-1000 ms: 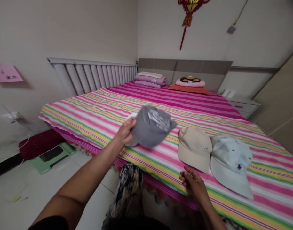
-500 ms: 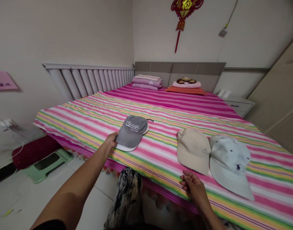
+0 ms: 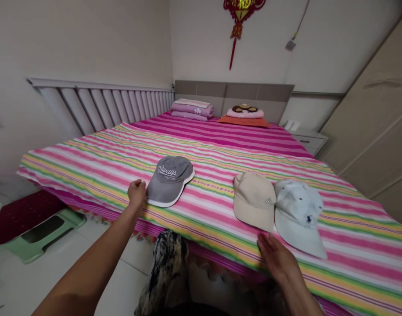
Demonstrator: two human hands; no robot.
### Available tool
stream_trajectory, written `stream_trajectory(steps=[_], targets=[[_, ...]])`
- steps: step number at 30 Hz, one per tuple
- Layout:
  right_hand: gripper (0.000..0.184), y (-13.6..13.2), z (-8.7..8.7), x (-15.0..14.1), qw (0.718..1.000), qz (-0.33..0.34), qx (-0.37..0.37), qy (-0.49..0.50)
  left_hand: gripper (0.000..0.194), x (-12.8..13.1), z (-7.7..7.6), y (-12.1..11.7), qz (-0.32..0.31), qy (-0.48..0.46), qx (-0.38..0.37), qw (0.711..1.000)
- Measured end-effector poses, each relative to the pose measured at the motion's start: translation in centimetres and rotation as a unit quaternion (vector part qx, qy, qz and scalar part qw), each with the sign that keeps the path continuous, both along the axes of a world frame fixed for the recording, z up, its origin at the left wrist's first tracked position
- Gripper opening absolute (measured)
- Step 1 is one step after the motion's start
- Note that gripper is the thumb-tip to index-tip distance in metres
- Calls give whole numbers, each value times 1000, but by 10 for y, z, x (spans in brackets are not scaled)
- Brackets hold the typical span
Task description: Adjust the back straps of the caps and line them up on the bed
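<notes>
A grey baseball cap (image 3: 170, 179) with white "Always" lettering and a white-edged brim lies on the striped bedspread. Just left of its brim is my left hand (image 3: 137, 191), its fingers curled together with nothing visible in them. Whether it still brushes the brim, I cannot tell. Further right, a beige cap (image 3: 254, 201) and a pale blue cap (image 3: 299, 215) lie side by side, their edges touching. My right hand (image 3: 277, 256) is just in front of the beige cap's brim, fingers stretched out and holding nothing.
The striped bedspread (image 3: 207, 210) covers the near part of the bed. Folded purple bedding (image 3: 192, 109) and a pink pillow (image 3: 245, 114) are by the headboard (image 3: 260, 96). A green stool (image 3: 44, 232) stands on the floor at left, and a white nightstand (image 3: 311, 142) at back right.
My left hand has come off the grey cap's brim and moved left. The grey cap now sits turned slightly. My right hand has straightened its fingers. The view has shifted right.
</notes>
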State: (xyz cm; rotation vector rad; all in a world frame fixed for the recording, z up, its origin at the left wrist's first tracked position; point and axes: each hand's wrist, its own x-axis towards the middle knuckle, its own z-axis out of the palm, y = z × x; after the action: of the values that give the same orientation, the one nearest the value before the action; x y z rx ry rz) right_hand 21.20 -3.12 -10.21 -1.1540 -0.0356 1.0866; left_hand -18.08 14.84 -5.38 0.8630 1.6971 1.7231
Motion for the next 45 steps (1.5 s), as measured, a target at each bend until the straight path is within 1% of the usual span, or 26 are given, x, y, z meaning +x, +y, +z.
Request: stream_trajectory(steps=[1,3,4,5,7,9,10,11,13,15,16,17,18,20,22,24,27,29,30,31,34,37,38,40,43,45], targets=[[12,5,4,3,1000,6,-7,21,27,5,0,-7,16,25,22,999],[12,18,11,8,998,22,-12,55,28,24,-4,-25,1,61,60,996],[14,25,14,9,997,32,-11,68,27,36,-8,-36,-52,89,83,991],[16,32,17,9,996,43,-8,77,27,51,-14,-48,-127,92,88,984],[19,40,22,7,993,71,6,90,30,81,-25,-71,-283,23,47,958],[20,39,26,0,990,101,31,96,37,109,-34,-88,-405,-72,-26,911],[20,34,27,-5,988,113,45,97,41,120,-35,-92,-447,-118,-59,885],[21,27,27,-10,986,124,57,99,45,129,-34,-94,-476,-172,-91,858],[23,10,26,-20,981,150,81,95,53,142,-25,-89,-513,-288,-145,795],[24,-9,23,-27,973,197,107,63,59,149,-8,-78,-534,-384,-142,739],[25,-18,21,-30,968,220,115,36,59,151,2,-73,-546,-415,-113,719],[25,-25,20,-31,964,239,119,6,55,152,11,-69,-552,-436,-79,706],[26,-31,18,-32,960,252,117,-23,50,153,20,-67,-551,-449,-47,702],[28,-40,17,-29,956,267,99,-64,46,153,35,-71,-541,-448,0,711],[30,-46,21,-23,951,287,80,-77,49,151,46,-81,-541,-430,10,722],[34,-50,30,-14,947,307,62,-71,49,150,53,-93,-563,-415,0,715],[53,-50,57,-3,947,310,73,-40,46,154,59,-109,-606,-406,-19,684],[75,-46,80,-5,931,345,116,-14,44,159,62,-117,-643,-387,-34,660],[81,-43,92,-10,917,376,129,-21,43,161,63,-121,-663,-371,-42,649],[78,-40,103,-16,900,412,137,-39,42,164,65,-124,-684,-351,-51,637],[56,-33,124,-39,867,456,171,-105,35,166,71,-132,-743,-260,-70,613],[32,-31,127,-56,869,453,151,-128,30,161,74,-136,-774,-176,-78,603],[28,-31,126,-58,874,442,150,-137,30,160,74,-136,-771,-173,-78,609],[28,-33,123,-59,879,421,157,-157,33,159,72,-135,-748,-199,-79,629],[29,-36,122,-58,881,410,156,-177,35,162,69,-134,-698,-241,-79,669],[30,-36,123,-57,879,409,156,-188,33,166,69,-134,-691,-233,-88,679]])
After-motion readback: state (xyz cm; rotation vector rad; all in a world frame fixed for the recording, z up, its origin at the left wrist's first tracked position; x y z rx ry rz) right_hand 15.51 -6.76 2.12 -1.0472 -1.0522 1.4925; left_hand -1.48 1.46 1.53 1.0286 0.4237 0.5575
